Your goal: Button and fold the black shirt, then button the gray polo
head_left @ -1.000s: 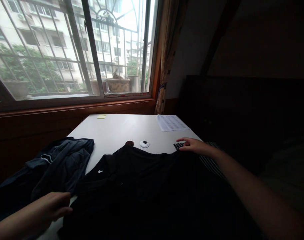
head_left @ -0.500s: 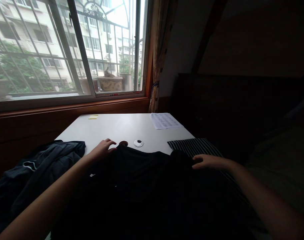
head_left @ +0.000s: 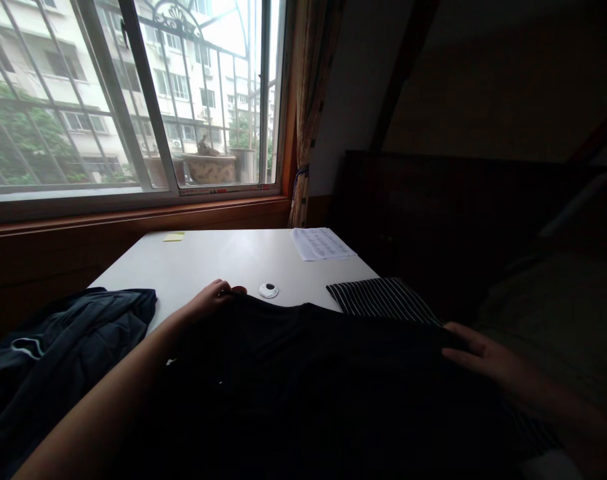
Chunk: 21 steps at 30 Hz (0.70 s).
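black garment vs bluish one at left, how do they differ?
Pose: the black garment is spread fairly wide; the bluish garment lies bunched.
Contact: left hand and right hand are on the black garment; neither touches the bluish garment.
Markings: the bluish garment shows a curved pale trim, the black garment small white spots.
Shared: both are dark cloth.

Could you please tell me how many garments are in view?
3: a dark blue garment at the left, a black garment in the middle, and a striped garment at the right, partly under the black one. Others may be hidden beneath.
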Tool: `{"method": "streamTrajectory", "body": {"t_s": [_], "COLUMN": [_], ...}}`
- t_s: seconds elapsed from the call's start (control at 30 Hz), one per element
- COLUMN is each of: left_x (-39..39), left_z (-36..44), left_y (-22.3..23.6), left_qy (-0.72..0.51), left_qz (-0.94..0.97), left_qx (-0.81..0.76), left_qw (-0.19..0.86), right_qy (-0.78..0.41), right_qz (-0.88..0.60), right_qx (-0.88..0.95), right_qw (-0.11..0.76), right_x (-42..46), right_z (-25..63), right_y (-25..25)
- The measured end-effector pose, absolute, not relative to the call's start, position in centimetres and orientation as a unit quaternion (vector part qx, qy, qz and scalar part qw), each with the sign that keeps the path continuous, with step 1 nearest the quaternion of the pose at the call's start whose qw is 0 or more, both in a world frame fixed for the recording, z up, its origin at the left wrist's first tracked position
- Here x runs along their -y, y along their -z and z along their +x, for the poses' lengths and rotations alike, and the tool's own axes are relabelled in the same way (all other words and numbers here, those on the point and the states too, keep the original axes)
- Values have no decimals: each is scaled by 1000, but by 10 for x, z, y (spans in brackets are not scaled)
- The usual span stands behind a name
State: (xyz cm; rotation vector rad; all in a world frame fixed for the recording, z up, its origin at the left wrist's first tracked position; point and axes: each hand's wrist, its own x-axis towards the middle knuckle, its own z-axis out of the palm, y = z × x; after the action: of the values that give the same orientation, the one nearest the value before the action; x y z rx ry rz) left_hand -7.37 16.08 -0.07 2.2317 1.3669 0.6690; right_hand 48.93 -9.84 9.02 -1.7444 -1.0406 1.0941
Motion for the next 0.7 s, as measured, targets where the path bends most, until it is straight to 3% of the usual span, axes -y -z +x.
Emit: {"method": "streamTrajectory", "body": {"t_s": [0.3,0.43,0.7], "left_x": [-166,-174,-197], "left_z": [-120,-130,-132], "left_y": [-22,-28,-22], "left_qy": [-309,-308,-295], "left_qz": [732,712,675], "left_qx": [-570,-602,-667], "left_qw": [209,188,112], "right_qy": [-328,-260,-88], "right_qz": [-715,-747,-746], "right_qx": [443,468,562], "right_qw": [430,395,346], "right_x": [59,12,-104], "right_z": [474,472,490], "right_y": [-151,-169,-138]}}
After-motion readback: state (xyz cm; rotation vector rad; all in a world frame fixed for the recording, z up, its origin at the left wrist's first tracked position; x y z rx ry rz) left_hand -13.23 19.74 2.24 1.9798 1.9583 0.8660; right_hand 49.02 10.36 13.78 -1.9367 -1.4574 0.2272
